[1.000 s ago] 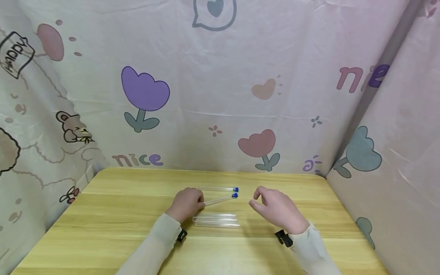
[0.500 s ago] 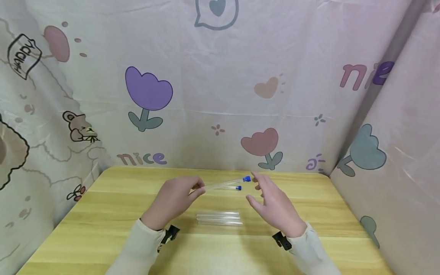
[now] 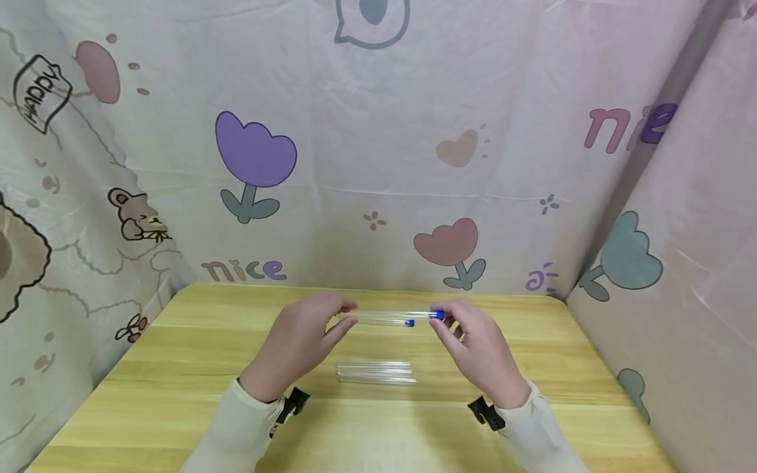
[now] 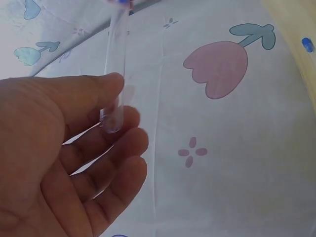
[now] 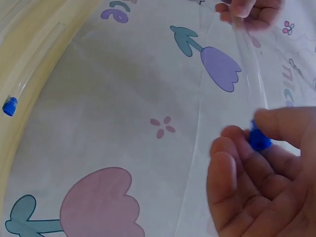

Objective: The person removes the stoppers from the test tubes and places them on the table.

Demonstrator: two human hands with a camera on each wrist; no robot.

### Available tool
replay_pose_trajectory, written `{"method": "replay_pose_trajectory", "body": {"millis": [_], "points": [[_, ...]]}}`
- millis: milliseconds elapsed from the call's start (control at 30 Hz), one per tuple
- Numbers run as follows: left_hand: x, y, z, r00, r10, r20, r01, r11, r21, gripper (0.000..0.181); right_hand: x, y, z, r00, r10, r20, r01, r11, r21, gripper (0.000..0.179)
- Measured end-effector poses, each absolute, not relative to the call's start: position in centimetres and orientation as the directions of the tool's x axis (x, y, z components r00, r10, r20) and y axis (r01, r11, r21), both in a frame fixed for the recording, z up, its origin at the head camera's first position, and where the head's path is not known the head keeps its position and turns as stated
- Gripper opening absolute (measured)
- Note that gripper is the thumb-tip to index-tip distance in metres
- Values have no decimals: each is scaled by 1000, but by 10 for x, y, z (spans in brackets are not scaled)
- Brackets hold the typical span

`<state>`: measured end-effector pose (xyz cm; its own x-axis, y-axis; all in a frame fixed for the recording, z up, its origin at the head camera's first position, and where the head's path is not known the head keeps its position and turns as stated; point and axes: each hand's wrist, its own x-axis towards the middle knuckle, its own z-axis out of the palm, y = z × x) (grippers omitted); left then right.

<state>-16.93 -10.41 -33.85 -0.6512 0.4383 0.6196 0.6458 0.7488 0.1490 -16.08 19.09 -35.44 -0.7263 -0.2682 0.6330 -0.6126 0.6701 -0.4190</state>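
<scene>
Held level above the far part of the table is a clear test tube [image 3: 396, 315] with a blue cap [image 5: 259, 140]. My left hand [image 3: 301, 341] pinches its rounded end between thumb and forefinger, as the left wrist view shows. At the other end, thumb and forefinger of my right hand [image 3: 483, 351] grip the blue cap. Behind the held tube, a second blue-capped test tube [image 5: 39, 64] lies on the tabletop. Several uncapped clear test tubes [image 3: 376, 372] lie side by side nearer to me, between the two forearms.
The wooden table [image 3: 378, 433] has its far edge close to a printed cloth backdrop [image 3: 355, 131]. Similar cloth hangs along the left and right sides. A black strap mount [image 3: 486, 412] sits at the right wrist, with another black mount [image 3: 292, 403] at the left.
The left hand has lifted the capped tube off the table. My right hand has moved from empty beside it to gripping its blue cap, and the tube has levelled out.
</scene>
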Motion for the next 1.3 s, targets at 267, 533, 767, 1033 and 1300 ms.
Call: {"method": "replay_pose_trajectory", "body": {"millis": [267,533,767,1033,1300], "points": [[-168,-109,-338,-557,484,676,700,711,68,16,-160,187,-356,-723,-305,619,-608,707,-362,12],[-166,-109,-336,-557,480,677,686,726,50,16,-159,183,-357,-705,-322,632,-619,715,-326,10],[-167,-109,-337,-562,483,672,684,727,50,16,-160,182,-359,-698,-311,645,-620,713,-328,12],[-166,-110,-339,-561,488,669,683,730,40,15,-159,183,-359,-731,-289,618,-594,714,-369,14],[-165,-109,-339,-581,492,648,676,735,49,15,-157,182,-359,-770,-254,586,-554,721,-416,12]]}}
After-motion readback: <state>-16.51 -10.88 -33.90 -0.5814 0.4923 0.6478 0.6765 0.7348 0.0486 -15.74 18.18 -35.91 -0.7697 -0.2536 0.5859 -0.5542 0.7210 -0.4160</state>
